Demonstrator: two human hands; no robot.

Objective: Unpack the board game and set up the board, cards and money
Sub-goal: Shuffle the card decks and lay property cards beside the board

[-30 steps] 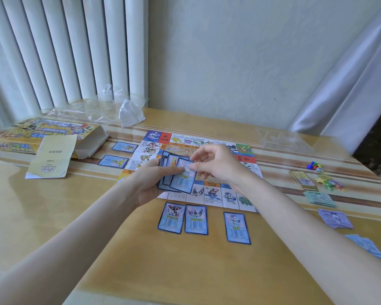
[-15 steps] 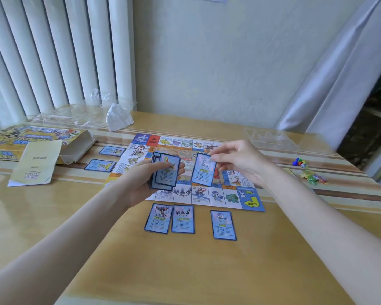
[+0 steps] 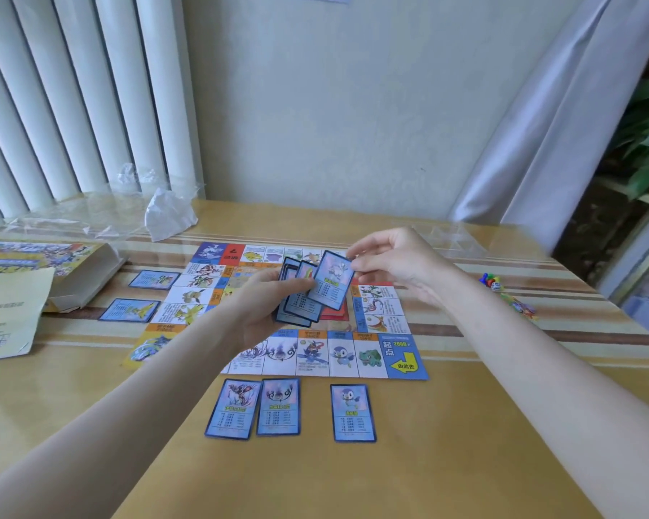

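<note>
I see my left hand [image 3: 263, 309] gripping a fan of cards [image 3: 300, 297] above the board [image 3: 405, 354]; my right hand [image 3: 398, 264] pinches the front card [image 3: 332, 280] at its top corner; three cards [image 3: 278, 406] lie just before the board.

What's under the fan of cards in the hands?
The game board lies beneath the fanned cards; a red patch shows, the centre hidden.
</note>
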